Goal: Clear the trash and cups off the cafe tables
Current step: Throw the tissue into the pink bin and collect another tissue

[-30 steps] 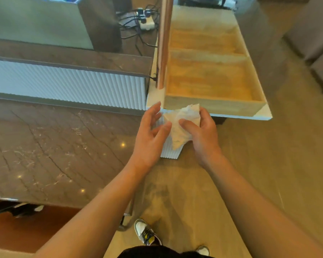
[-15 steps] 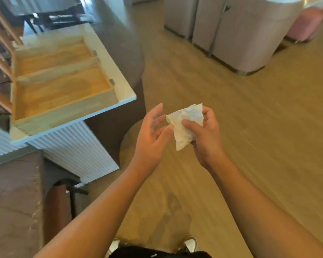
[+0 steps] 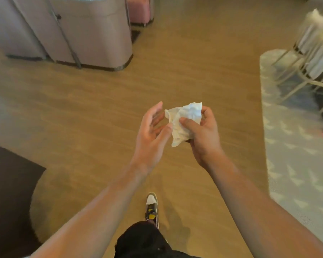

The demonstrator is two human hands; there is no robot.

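Note:
A crumpled white napkin [image 3: 185,120] is held at chest height over the wooden floor. My right hand [image 3: 201,135] grips it, thumb pressed across its front and fingers curled behind. My left hand [image 3: 151,131] is right beside it with the fingers straight and spread, palm turned toward the napkin, fingertips touching its left edge. No cups or tables with trash are in view.
Beige upholstered furniture [image 3: 78,30] stands at the upper left, with a pink stool [image 3: 138,10] behind it. A pale patterned rug [image 3: 295,142] and metal-legged chairs [image 3: 309,58] lie to the right. A dark mat [image 3: 9,198] is at the lower left. My shoe [image 3: 151,207] is below.
My view has swung right, away from the counter and wooden drawer tray, onto open floor. Both hands keep the same pose with the napkin.

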